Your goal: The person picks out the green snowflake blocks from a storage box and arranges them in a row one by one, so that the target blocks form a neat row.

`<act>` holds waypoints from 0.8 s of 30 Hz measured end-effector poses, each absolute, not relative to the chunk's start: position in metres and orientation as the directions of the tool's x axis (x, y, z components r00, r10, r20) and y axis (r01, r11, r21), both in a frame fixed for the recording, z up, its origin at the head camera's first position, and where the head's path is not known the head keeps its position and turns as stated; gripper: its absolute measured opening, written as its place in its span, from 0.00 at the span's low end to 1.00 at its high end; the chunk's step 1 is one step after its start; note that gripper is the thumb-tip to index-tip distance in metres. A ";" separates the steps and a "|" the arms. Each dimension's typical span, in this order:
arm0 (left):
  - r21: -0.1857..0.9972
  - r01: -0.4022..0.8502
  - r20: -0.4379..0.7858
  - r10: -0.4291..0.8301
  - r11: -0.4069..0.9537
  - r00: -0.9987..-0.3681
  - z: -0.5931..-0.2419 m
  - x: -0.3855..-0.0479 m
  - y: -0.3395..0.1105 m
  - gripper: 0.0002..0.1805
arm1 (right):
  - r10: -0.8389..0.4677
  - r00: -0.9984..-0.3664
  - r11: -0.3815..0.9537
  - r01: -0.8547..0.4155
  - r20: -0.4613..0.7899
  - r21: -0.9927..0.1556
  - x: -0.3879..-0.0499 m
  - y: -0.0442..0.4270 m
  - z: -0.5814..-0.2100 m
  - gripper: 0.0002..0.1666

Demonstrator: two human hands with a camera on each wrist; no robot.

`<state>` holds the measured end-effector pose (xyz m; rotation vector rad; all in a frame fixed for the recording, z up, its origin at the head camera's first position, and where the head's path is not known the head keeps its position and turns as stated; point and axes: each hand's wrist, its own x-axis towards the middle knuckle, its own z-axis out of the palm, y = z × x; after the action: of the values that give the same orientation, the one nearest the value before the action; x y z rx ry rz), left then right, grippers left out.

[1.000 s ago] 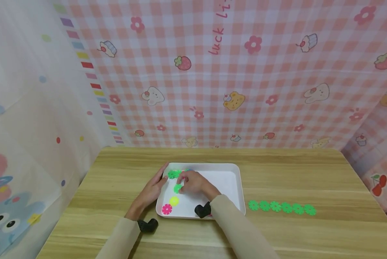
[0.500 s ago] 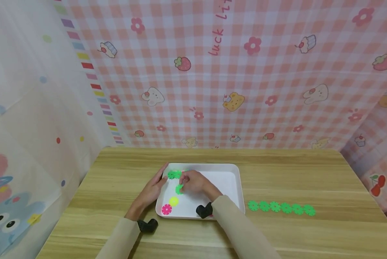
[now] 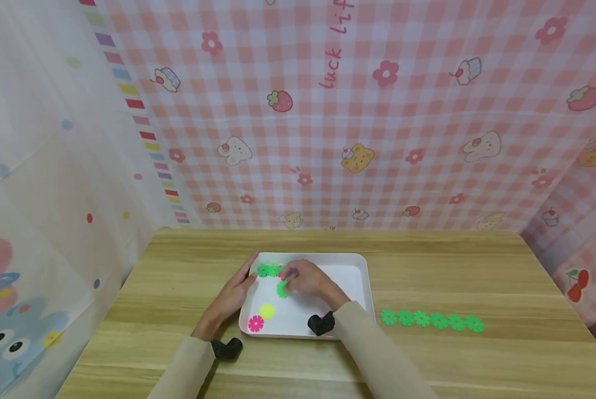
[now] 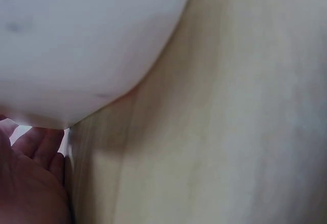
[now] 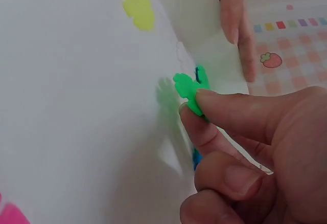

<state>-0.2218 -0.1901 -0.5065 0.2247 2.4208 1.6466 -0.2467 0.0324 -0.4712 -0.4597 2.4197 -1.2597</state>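
In the head view a white tray lies on the table with my left hand at its left side, thumb over the rim and fingers along the outside. In the left wrist view that hand touches the underside of the tray. My right hand is over the tray's left half. Seen by the right wrist camera, its thumb and index finger pinch a green notched disc, tilted above the tray floor. Green discs lie in the far left corner, partly hidden by my right hand.
A yellow disc and a pink disc lie in the tray's near left part. Several green discs form a row on the table right of the tray. A patterned cloth hangs behind the table.
My right hand has moved slightly to the right with the green disc, and more of the small pieces at the tray's far edge shows. My left hand has stayed at the tray's side.
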 end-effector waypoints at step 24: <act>0.934 0.012 -0.082 0.246 0.357 -0.966 -0.508 -0.223 -0.191 0.29 | -0.362 -0.924 0.539 -0.102 -0.121 -0.836 -0.234 0.077 -0.441 0.07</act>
<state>-0.2226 -0.1912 -0.5075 0.2329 2.4093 1.6555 -0.2343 0.0774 -0.4410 -0.3868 2.5005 -1.3308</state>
